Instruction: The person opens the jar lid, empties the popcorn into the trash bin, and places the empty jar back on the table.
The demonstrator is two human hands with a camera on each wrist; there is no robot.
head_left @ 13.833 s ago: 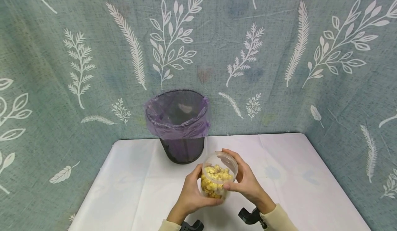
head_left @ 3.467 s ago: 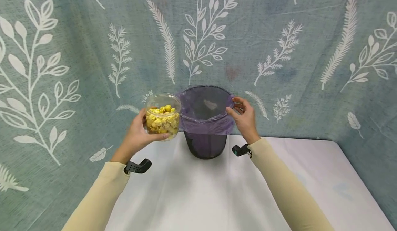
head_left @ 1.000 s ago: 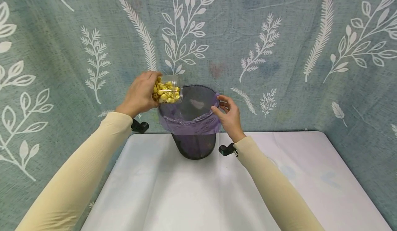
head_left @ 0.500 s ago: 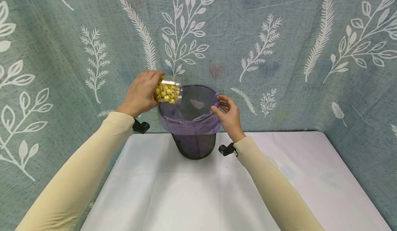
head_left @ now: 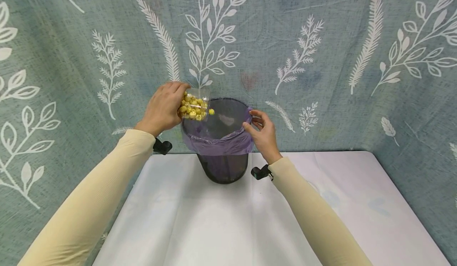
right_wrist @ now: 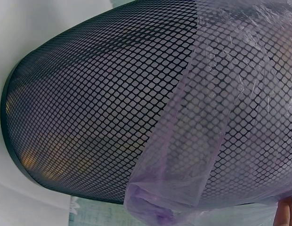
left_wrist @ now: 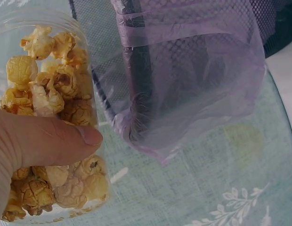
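Note:
My left hand grips a clear plastic jar of yellow popcorn, tipped on its side with its mouth toward the right. A single popcorn piece is just outside that mouth, above the opening of a black mesh trash can. Close up in the left wrist view, the thumb lies across the jar wall. A purple plastic bag lines the can and folds over its rim. At the rim's right side, my right hand holds the can's edge and bag between thumb and fingers.
The can stands near the back of a table with a white cloth. Teal leaf-patterned curtains hang behind and at both sides. Yellowish blurs show through the mesh near the can's base in the right wrist view.
Since the first frame the jar went from upright in both hands to tipped over the can in the left hand. Popcorn slid toward its mouth, and one piece came out. The right hand stays still lately.

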